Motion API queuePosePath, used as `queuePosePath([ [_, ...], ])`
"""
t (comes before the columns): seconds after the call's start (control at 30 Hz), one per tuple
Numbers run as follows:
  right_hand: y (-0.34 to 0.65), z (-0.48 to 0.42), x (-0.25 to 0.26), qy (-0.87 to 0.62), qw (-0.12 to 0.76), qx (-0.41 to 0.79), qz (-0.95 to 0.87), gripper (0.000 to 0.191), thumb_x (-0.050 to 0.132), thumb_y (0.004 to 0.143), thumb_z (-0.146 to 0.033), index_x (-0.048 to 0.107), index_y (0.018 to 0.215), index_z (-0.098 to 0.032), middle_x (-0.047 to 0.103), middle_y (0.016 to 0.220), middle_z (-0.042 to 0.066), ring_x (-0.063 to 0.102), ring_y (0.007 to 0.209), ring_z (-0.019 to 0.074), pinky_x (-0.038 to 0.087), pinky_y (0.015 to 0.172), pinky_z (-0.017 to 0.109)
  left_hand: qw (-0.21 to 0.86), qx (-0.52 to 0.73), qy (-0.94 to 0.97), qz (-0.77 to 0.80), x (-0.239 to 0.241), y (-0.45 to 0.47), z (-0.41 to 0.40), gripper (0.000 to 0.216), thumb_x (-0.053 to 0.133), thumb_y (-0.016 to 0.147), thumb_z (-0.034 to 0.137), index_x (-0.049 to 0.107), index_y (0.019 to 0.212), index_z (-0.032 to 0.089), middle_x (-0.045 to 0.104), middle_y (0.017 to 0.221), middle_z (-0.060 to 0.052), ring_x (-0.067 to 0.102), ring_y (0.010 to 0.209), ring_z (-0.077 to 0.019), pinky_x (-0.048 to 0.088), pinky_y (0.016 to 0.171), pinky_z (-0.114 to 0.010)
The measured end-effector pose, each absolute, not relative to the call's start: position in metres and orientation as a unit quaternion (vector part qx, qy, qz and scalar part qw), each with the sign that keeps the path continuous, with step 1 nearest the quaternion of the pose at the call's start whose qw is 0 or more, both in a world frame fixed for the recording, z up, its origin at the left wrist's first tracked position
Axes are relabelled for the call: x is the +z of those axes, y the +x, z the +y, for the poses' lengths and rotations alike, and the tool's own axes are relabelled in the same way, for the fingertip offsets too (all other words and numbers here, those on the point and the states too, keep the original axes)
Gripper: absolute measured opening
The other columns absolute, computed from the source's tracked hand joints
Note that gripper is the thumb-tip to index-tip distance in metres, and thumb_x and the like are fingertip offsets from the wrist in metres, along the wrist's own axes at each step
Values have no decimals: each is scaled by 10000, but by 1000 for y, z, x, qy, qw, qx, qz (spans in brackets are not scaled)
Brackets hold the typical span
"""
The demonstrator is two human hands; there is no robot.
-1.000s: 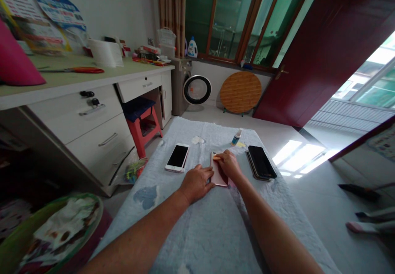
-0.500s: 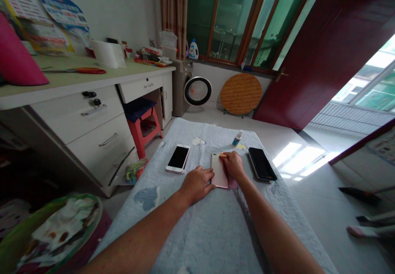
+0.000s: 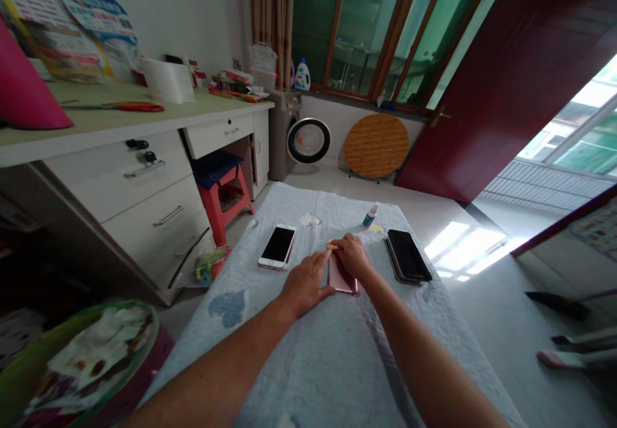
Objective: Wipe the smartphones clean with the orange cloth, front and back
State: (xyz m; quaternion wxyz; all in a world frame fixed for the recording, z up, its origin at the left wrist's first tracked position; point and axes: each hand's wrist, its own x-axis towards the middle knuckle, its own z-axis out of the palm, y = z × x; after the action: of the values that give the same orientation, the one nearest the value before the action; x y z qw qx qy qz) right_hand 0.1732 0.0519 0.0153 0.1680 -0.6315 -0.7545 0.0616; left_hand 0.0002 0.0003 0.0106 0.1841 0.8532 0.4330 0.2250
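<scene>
A pink smartphone (image 3: 341, 280) lies back side up on the cloth-covered table, its upper part covered by my hands. My left hand (image 3: 304, 285) grips it along the left edge, with the thumb near the lower corner. Over the phone's top end, my right hand (image 3: 351, 253) pinches a small yellow-orange piece (image 3: 332, 245), perhaps sponge or cloth. To the left lies a white smartphone (image 3: 278, 246), screen up. On the right, a black smartphone (image 3: 409, 256) rests on another flat device. A small spray bottle (image 3: 369, 216) stands behind my right hand.
The table wears a pale blue cloth (image 3: 308, 364). At lower left is a waste bin (image 3: 157, 325) full of used tissues. A red stool (image 3: 222, 200) stands under the desk (image 3: 159, 126). Beyond are a washing machine (image 3: 284, 135) with its door open and a round wooden tabletop (image 3: 376, 145).
My right hand has moved left across the phone's top end with the yellow-orange piece. My left hand's fingers have shifted slightly up along the phone's edge.
</scene>
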Motion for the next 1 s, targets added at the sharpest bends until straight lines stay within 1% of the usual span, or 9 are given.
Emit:
queuePosePath([
  [0.1, 173, 31, 18, -594, 162, 76, -784, 253, 522, 889, -229, 725, 1034, -271, 585, 882, 55, 502, 859, 166, 345, 801, 259, 204, 238, 846, 431, 9, 0, 1, 881, 688, 752, 334, 158, 1449, 238, 413, 1421, -101, 427, 1264, -253, 379, 1022, -395],
  [0.2, 171, 9, 20, -558, 158, 103, -808, 240, 547, 878, -237, 722, 1039, -269, 573, 884, 51, 503, 836, 155, 355, 786, 254, 208, 234, 845, 433, 6, 0, 2, 855, 671, 762, 343, 176, 1450, 231, 402, 1436, -100, 446, 1248, -258, 390, 1007, -387],
  [0.33, 170, -13, 23, -524, 154, 142, -826, 215, 538, 882, -220, 733, 966, -249, 563, 869, 42, 508, 827, 144, 363, 771, 244, 190, 219, 861, 417, 6, 0, 4, 641, 626, 813, 349, 362, 1383, 223, 449, 1419, -73, 471, 1219, -248, 380, 1013, -377],
  [0.43, 171, -25, 29, -501, 161, 183, -830, 252, 480, 925, -285, 725, 944, -229, 561, 841, 37, 519, 809, 133, 370, 746, 229, 185, 197, 883, 385, 7, -2, 6, 390, 583, 854, 396, 565, 1206, 229, 547, 1336, -44, 528, 1128, -235, 417, 955, -358],
  [0.5, 176, -30, 35, -501, 155, 206, -826, 268, 469, 929, -310, 722, 961, -227, 567, 825, 34, 532, 785, 129, 375, 718, 219, 185, 184, 891, 372, 8, -4, 8, 317, 574, 862, 411, 624, 1124, 240, 588, 1291, -27, 556, 1050, -223, 438, 910, -345],
  [0.67, 200, -33, 47, -542, 121, 208, -805, 230, 513, 871, -231, 728, 952, -234, 607, 834, 35, 564, 773, 133, 381, 702, 213, 189, 171, 896, 363, 8, -9, 12, 393, 638, 825, 320, 599, 1208, 243, 562, 1332, -25, 538, 1064, -222, 427, 940, -352],
  [0.8, 210, -31, 39, -608, 150, 175, -760, 222, 528, 862, -275, 711, 968, -208, 613, 859, 46, 574, 769, 140, 390, 697, 219, 203, 166, 896, 357, 9, -10, 13, 440, 653, 807, 286, 577, 1240, 263, 539, 1356, -19, 527, 1104, -222, 407, 970, -363],
  [0.87, 205, -30, 33, -614, 168, 162, -754, 214, 527, 871, -288, 705, 957, -206, 597, 853, 43, 567, 779, 139, 386, 697, 216, 207, 168, 895, 357, 8, -11, 13, 458, 661, 800, 295, 569, 1249, 268, 537, 1358, -13, 524, 1107, -223, 401, 976, -364],
  [1.0, 186, -32, 30, -564, 168, 165, -791, 194, 513, 868, -209, 706, 893, -208, 555, 826, 26, 543, 792, 129, 370, 710, 209, 210, 184, 889, 362, 5, -11, 12, 441, 654, 809, 378, 581, 1229, 266, 552, 1343, -10, 535, 1073, -221, 417, 944, -352],
])
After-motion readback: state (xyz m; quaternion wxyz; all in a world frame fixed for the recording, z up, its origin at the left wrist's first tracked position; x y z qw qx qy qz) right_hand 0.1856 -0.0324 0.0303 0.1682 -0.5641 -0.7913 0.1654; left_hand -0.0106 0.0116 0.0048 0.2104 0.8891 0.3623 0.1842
